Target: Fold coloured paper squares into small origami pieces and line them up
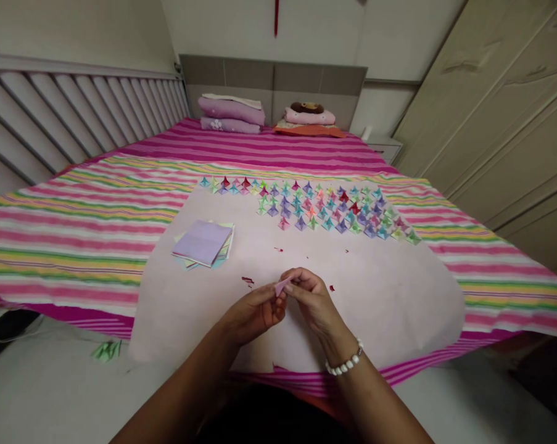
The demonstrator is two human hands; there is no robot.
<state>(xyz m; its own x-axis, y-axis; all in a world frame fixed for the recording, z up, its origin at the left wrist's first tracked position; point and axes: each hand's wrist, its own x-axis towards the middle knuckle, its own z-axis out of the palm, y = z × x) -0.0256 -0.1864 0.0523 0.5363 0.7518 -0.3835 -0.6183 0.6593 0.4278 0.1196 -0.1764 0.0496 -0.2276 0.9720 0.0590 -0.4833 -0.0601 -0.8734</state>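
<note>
A small folded piece of pink paper [282, 286] is pinched between both hands over the pale board. My left hand [256, 314] is closed on its lower left side, thumb on top. My right hand [311, 298], with a white bead bracelet [345, 364] at the wrist, grips its upper right side. The fingers hide part of the paper's folds. To the left lies a stack of square paper sheets [202, 243], a lilac one on top. Beyond the hands, several rows of small folded paper pieces [323, 213] in many colours stand on the board.
The pale board [389, 296] rests on a striped bedspread [74, 240]. Dark red paper scraps [247, 280] lie on the board. A green folded paper [107, 351] is on the floor at left. Folded bedding [232, 114] sits by the headboard [301, 77]; a slatted rail [88, 117] runs along the left.
</note>
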